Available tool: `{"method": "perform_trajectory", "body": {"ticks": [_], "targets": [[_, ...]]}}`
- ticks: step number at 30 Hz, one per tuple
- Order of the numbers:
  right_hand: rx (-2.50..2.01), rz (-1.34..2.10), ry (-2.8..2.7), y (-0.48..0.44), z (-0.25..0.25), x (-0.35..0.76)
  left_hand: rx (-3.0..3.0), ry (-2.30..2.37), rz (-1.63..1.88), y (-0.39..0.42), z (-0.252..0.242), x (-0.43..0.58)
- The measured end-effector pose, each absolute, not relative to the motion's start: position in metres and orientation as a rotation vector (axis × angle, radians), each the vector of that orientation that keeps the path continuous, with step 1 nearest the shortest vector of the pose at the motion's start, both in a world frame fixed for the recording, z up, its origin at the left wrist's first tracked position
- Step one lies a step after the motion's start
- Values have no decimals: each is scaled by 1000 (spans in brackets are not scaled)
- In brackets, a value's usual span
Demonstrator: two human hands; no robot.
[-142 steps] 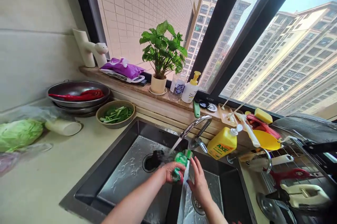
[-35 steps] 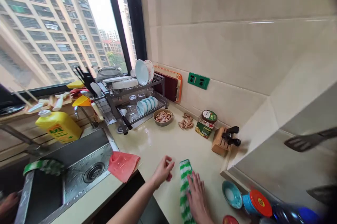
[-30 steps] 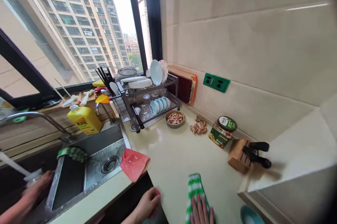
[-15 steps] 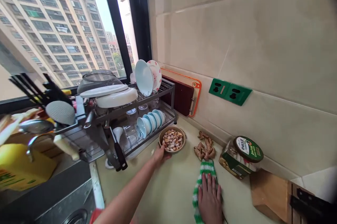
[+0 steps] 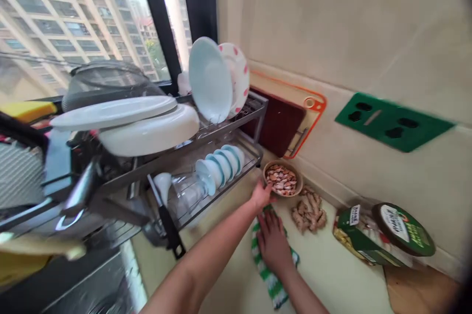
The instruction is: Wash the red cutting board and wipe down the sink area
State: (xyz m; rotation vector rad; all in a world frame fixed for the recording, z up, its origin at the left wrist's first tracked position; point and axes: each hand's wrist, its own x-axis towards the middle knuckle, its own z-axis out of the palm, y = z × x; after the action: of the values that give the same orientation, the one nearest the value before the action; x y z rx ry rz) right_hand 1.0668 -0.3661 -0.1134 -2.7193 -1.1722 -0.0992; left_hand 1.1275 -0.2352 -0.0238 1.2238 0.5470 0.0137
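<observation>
A brown bowl of garlic cloves sits near the wall, in front of the cutting boards. My left hand grips the bowl at its near left side, with the fingertips partly hidden against it. Just below, my right hand lies flat on a green and white striped cloth, fingers stretched out over the counter. Pieces of ginger lie right beside the bowl, to the right of the cloth.
A dish rack with bowls and plates stands on the left. Cutting boards lean on the wall behind the bowl. To the right are a lidded plastic container and a wooden block. The sink is at lower left.
My left hand has pushed the garlic bowl back toward the wall, close to the ginger. My right hand has moved with the cloth to the left and farther in. The view has shifted closer.
</observation>
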Motion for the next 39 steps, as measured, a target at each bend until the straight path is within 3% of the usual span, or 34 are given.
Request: {"method": "perform_trajectory", "body": {"ticks": [4,10,18,24,28,32,39], "targets": [[-2768,-165,-1128,-339,-111,1080,1516,389,30,-214,-11,991],[-2712,-259,-1101,-282,-109,1066,2409,350,-413,-188,-1,775],[-2308,-5,-1776,-320,-101,955,2742,389,-451,-195,-13,780],[-2210,-168,-1869,-438,-126,897,2711,534,-373,-207,-2,750],[-2122,-242,-1830,-482,-156,860,2530,913,-138,-207,9,675],[-1958,-84,-2046,-417,-140,847,1979,1161,354,-219,9,608],[-2099,145,-1963,-171,-102,853,1674,1174,557,-228,-3,559]]}}
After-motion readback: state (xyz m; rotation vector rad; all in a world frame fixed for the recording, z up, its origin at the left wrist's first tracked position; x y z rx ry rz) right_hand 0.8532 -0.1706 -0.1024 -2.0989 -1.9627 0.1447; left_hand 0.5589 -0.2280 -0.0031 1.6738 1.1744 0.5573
